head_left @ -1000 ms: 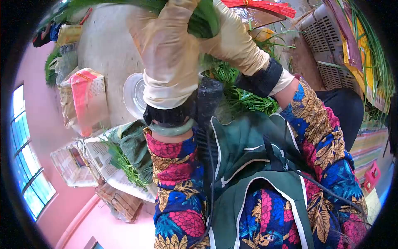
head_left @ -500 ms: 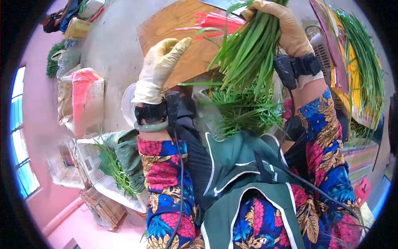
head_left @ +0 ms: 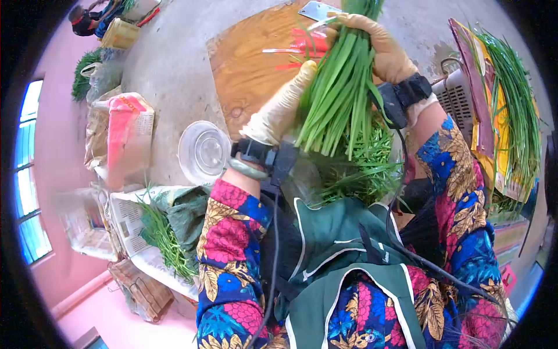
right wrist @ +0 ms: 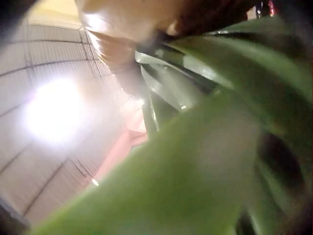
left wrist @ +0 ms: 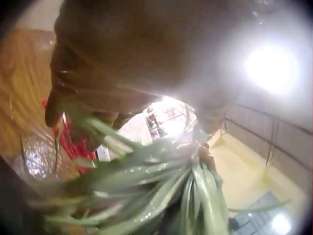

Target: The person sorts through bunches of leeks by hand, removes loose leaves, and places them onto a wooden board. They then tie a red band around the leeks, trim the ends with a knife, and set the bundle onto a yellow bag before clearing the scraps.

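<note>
Upper centre in the head view, my gloved right hand [head_left: 386, 49] grips a bunch of long green leaves [head_left: 343, 93] near its upper end, and the blades hang down. At the bunch's left side is my gloved left hand [head_left: 279, 113], its thumb raised and its other fingers largely hidden by leaves. The left wrist view shows that hand's glove [left wrist: 132, 49] with bent fingers against a few blades [left wrist: 146, 181]. Broad blurred leaves [right wrist: 161, 166] fill much of the right wrist view, below the right glove [right wrist: 132, 24].
A wooden board [head_left: 244, 75] with red strips [head_left: 308, 43] lies ahead, a phone [head_left: 318, 10] at its far edge. Loose greens [head_left: 360, 174] lie below the bunch. A clear round lid or tub [head_left: 203, 151] and crates [head_left: 133, 218] stand left; more long leaves [head_left: 514, 110] are right.
The left hand has moved right, from open space to the side of the bunch. Both hands were together a second ago, then apart. The right hand still grips the bunch, now slightly further left.
</note>
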Demonstrator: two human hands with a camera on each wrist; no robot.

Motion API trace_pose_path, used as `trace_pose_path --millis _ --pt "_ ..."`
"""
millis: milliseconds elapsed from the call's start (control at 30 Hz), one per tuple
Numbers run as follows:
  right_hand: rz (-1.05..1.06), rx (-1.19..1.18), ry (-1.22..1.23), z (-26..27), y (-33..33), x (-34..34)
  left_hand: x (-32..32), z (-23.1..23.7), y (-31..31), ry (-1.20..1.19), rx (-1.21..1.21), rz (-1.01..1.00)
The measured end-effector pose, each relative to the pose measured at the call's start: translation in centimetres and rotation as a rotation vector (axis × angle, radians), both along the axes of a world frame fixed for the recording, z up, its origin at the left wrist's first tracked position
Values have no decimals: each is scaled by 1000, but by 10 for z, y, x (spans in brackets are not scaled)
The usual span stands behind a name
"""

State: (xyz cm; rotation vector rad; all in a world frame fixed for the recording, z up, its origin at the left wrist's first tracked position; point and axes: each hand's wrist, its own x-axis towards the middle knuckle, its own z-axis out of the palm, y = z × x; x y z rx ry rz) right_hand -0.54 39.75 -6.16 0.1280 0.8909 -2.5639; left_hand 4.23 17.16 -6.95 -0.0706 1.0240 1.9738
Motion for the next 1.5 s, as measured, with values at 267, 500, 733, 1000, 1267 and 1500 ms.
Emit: trace_pose_path --millis 267,500,733,1000,1267,1500 --pt "30 468 92 24 -68 -4 14 -11 -10 -34 132 127" --pt "255 -74 -233 -82 -76 27 13 -59 -30 -330 103 283" --pt "234 -519 -420 -105 -63 72 22 -62 -32 -308 88 206" --pt "246 -12 -149 -121 -70 106 21 -87 -40 -233 -215 134" --pt "187 -217 -351 -114 -64 104 25 -82 -34 -177 -327 230" --pt "148 295 -280 -107 -74 103 40 -99 -9 -274 25 377"
